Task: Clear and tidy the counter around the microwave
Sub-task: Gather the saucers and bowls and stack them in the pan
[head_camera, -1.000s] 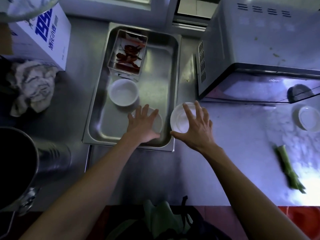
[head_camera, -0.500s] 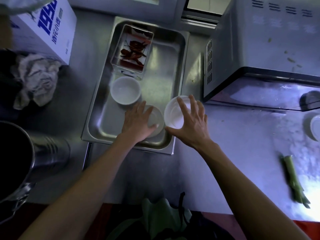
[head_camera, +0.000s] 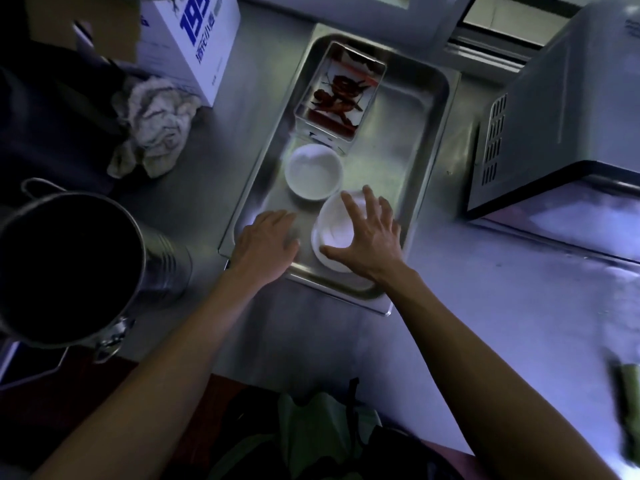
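Observation:
A steel tray (head_camera: 431, 140) lies on the counter left of the microwave (head_camera: 561, 109). In it stand a metal box of dried red chillies (head_camera: 341, 95) and a white bowl (head_camera: 313, 174). My right hand (head_camera: 372, 240) grips a second white bowl (head_camera: 329, 233) from above, fingers spread round its rim, and holds it tilted over the tray's front part. My left hand (head_camera: 265, 242) lies flat and blurred at the tray's front left, fingers straight, holding nothing. I cannot tell whether another bowl sits under the tilted one.
A large steel pot (head_camera: 69, 268) stands at the left edge. A crumpled rag (head_camera: 152, 126) and a white box with blue print (head_camera: 194, 39) sit behind it. A green vegetable stalk (head_camera: 627, 393) lies blurred at the far right of the counter (head_camera: 502, 323).
My right hand has carried its white bowl leftward from the counter, over the rim, into the tray. My left hand has slid left, off the bowl it was resting on.

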A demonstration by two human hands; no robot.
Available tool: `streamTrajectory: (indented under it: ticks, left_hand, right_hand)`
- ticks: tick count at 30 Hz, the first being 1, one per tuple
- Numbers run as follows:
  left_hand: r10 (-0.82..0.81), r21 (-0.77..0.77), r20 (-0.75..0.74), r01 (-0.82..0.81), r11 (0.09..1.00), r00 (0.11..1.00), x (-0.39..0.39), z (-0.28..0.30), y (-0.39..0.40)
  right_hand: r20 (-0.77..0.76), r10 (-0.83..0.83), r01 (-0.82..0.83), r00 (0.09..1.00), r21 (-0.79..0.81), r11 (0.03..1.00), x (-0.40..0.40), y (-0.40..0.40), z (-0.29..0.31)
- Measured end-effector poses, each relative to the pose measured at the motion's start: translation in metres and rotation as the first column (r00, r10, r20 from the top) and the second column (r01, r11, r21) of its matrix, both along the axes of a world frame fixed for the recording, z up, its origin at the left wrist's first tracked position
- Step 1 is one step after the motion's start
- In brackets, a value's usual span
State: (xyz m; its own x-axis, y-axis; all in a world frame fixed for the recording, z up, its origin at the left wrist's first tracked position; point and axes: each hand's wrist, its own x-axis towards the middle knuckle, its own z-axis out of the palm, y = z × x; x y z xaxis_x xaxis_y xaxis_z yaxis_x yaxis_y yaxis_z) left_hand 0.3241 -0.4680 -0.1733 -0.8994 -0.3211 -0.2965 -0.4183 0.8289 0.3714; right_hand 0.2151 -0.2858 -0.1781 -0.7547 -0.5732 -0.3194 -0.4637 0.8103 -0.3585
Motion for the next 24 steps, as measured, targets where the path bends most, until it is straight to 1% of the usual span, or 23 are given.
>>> streamTrajectory:
  ticks: [6,11,19,24]
  left_hand:
    - [0.006,0.050,-0.051,-0.003,0.999,0.999,0.004,-0.008,-0.008]
    - [0.040,0.079,-0.074,-0.034,0.996,0.996,0.005,-0.007,-0.012]
    - [0.006,0.074,-0.059,-0.002,0.997,0.998,0.008,-0.012,-0.018]
    - [-0.052,0.075,-0.023,0.054,0.996,0.998,0.005,-0.016,-0.014]
  right_hand:
    - [0.030,-0.010,0.007,0.999,0.089,0.996,0.008,-0.006,-0.021]
    - [0.058,-0.017,0.009,0.998,0.123,0.992,0.011,-0.012,-0.034]
    - [0.058,-0.014,0.005,0.998,0.151,0.988,0.016,-0.016,-0.048]
    - [0.078,0.001,-0.013,0.997,0.148,0.989,0.015,-0.015,-0.049]
